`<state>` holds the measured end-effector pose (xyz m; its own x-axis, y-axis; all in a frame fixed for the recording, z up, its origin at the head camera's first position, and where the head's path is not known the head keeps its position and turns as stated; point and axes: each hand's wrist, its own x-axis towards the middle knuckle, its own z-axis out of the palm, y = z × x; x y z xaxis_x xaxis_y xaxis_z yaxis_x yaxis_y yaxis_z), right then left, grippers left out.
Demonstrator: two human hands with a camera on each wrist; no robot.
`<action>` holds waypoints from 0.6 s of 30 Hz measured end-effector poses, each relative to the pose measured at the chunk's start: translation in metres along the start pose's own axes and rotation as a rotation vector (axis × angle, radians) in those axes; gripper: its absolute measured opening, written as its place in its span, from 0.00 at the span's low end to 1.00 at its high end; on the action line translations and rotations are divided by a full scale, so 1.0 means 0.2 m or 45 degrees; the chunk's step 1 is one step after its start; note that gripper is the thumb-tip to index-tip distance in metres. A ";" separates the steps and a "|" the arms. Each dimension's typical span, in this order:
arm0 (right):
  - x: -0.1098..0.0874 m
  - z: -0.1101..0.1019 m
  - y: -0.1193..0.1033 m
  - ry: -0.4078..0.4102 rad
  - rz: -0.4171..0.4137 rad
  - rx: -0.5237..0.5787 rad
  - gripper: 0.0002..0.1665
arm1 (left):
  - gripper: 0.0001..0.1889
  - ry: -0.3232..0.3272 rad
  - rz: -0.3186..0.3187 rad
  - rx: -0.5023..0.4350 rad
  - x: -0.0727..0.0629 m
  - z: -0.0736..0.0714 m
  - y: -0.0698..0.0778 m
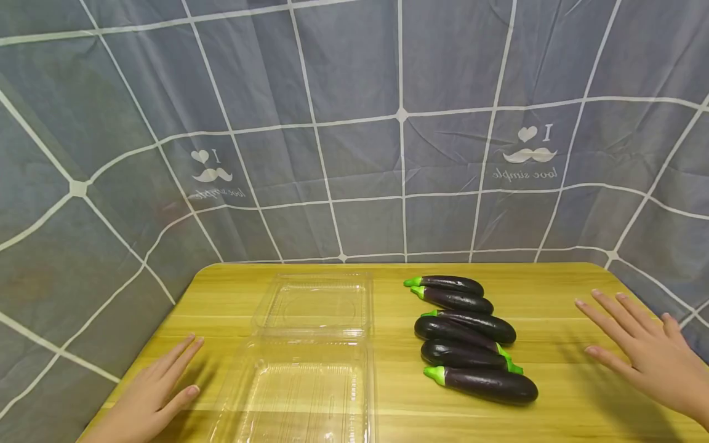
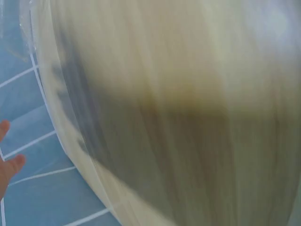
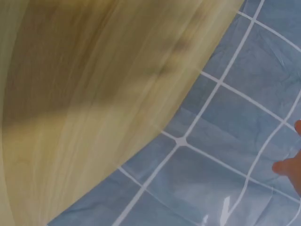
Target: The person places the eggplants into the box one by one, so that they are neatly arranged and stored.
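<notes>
Several dark purple eggplants with green stems lie in a column right of the table's middle; the nearest eggplant [image 1: 490, 386] has its stem to the left. A clear plastic clamshell box [image 1: 310, 394] lies unfolded left of them, its other half [image 1: 312, 304] toward the back. My left hand [image 1: 152, 391] hovers beside the box's left edge with fingers extended, holding nothing. Over the right side of the table my right hand [image 1: 642, 351] spreads its fingers, apart from the eggplants. The wrist views catch only fingertips of the left hand [image 2: 9, 162] and right hand [image 3: 291, 169].
The wood-grain table [image 1: 393, 344] has rounded back corners. A grey-blue curtain [image 1: 360, 160] with white grid lines and printed lettering hangs behind it and along both sides. Hand shadows fall on the tabletop.
</notes>
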<state>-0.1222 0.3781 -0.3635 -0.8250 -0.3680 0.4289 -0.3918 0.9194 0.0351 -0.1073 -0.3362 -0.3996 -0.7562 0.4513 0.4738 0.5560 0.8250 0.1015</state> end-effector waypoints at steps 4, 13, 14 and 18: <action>0.01 0.02 -0.03 0.060 -0.063 0.056 0.46 | 0.38 -0.079 -0.118 -0.214 0.02 0.00 0.06; 0.06 0.04 -0.16 0.172 -0.249 0.160 0.42 | 0.29 -0.386 -0.568 -0.687 0.05 -0.01 0.19; 0.07 0.05 -0.17 0.182 -0.263 0.176 0.41 | 0.30 -0.385 -0.587 -0.735 0.05 -0.01 0.20; 0.11 0.06 -0.25 0.212 -0.311 0.243 0.39 | 0.29 -0.344 -0.565 -0.884 0.08 -0.01 0.22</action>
<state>-0.1261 0.3228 -0.3665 -0.6261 -0.5316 0.5704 -0.6515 0.7586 -0.0080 -0.0936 -0.2938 -0.3863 -0.9601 0.2753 0.0487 0.2086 0.5892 0.7806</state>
